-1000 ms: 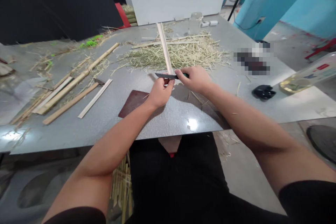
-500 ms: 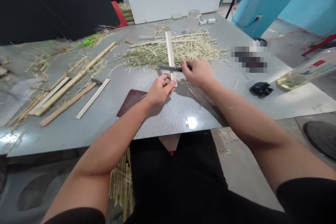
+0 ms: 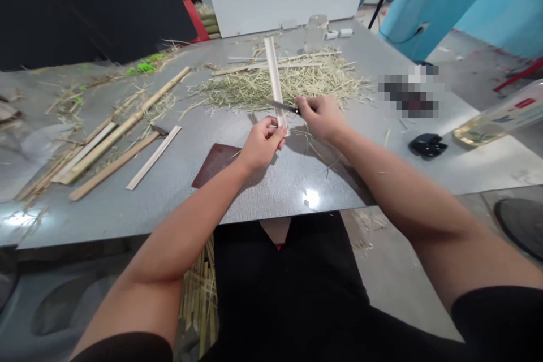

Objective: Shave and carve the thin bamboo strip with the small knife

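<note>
My left hand is closed on the near end of a pale bamboo strip, which points away from me over the heap of shavings. A knife with a dark handle is gripped in my right hand. Its blade lies across the strip, just beyond my left fingers. Thin, pale green shavings are piled behind both hands. On the table beside my left wrist is a dark red sheet, partly covered by my forearm.
To the left lie a hammer, another pale strip and a long bamboo pole. A clear jar stands at the back. On the right are a black object and a large clear bottle. The table ends near my lap.
The knife blade has tilted, its tip now higher and its handle lower, still across the strip. The strip's far end appears slightly higher. The whole view has shifted a little.
</note>
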{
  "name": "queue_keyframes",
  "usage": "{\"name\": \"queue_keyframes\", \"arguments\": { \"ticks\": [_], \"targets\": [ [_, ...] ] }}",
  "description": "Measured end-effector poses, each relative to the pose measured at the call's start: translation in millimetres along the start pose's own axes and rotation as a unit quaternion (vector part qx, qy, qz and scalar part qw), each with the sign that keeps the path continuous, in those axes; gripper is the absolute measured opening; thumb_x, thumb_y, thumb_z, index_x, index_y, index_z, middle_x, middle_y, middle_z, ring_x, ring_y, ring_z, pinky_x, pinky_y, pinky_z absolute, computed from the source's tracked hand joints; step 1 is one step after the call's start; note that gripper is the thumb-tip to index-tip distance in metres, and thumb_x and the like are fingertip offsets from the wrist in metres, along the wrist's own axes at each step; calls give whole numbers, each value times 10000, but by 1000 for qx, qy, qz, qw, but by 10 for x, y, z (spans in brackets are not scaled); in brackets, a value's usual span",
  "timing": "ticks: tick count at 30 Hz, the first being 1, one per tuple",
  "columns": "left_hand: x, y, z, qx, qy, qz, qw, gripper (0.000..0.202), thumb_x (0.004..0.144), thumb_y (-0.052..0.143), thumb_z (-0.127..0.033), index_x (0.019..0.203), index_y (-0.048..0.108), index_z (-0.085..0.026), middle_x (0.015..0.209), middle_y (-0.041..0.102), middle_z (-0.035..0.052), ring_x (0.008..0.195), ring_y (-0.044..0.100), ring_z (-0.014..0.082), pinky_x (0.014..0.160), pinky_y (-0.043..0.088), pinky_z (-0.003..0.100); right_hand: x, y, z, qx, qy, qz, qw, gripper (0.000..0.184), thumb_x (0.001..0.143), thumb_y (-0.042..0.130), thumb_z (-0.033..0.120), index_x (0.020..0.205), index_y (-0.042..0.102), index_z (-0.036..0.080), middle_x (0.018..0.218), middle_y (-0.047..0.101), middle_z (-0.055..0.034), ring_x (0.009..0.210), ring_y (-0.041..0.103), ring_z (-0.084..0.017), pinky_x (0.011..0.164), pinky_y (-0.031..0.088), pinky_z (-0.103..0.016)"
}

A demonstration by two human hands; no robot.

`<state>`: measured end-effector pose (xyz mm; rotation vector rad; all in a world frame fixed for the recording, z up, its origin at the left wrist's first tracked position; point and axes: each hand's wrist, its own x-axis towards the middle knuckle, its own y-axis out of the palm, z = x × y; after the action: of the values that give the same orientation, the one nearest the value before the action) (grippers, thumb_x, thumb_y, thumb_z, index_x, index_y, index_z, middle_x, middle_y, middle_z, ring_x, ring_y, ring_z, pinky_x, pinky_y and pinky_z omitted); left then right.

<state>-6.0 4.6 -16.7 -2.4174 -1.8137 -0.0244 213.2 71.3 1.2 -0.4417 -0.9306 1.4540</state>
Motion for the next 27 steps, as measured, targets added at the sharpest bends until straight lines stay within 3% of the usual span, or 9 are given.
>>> {"name": "queue_keyframes", "arguments": {
  "ticks": [3,6,11,14,17,22,27],
  "targets": [
    [11,14,-13,0,-1,-13,1000,140,1154,645,-297,1047,622,-208,670,600,-52,528,441,66,539,320,250,-129,49,170,-5,-43,44,998,913,1062,255,988,742,463,159,690,478,-72,677,347,-123,721,224,-356],
    [19,17,18,9,6,-10,1000,177,1147,651,-294,1006,663,-188,675,601,-41,540,454,63,541,324,249,-165,24,209,-19,-61,65,996,821,1118,304,870,770,512,157,701,500,-70,685,352,-123,734,226,-354],
    [26,-8,68,29,3,21,999,279,1151,650,-341,918,641,-188,660,599,-28,531,427,59,531,296,252,-133,-46,176,-84,-49,32,995,657,1147,400,679,804,609,158,705,511,-76,675,291,-125,739,206,-364],
    [14,-12,48,12,-27,30,999,190,1157,629,-309,999,629,-203,645,606,-36,519,421,67,533,298,246,-100,-58,145,-95,-37,5,995,631,1141,420,662,829,658,167,721,543,-81,675,295,-129,737,216,-364],
    [-17,-6,-3,0,-45,75,996,167,1171,601,-314,1039,614,-213,632,604,-42,498,398,65,532,292,246,-54,-70,85,-93,-32,-15,995,629,1141,427,660,826,673,174,722,566,-89,673,306,-138,737,228,-364],
    [-74,21,-75,16,-79,161,984,187,1172,595,-318,1014,591,-218,618,631,-25,491,415,71,543,313,246,46,-126,-61,-81,8,-45,996,701,1148,371,728,816,636,170,719,565,-106,691,356,-148,736,280,-367],
    [-73,-12,-98,35,-96,185,977,192,1189,547,-302,1017,572,-221,576,616,-28,485,416,79,558,321,237,103,-131,-165,-75,35,-43,996,705,1127,392,764,785,583,177,676,502,-97,693,362,-148,728,312,-378]
  ]
}}
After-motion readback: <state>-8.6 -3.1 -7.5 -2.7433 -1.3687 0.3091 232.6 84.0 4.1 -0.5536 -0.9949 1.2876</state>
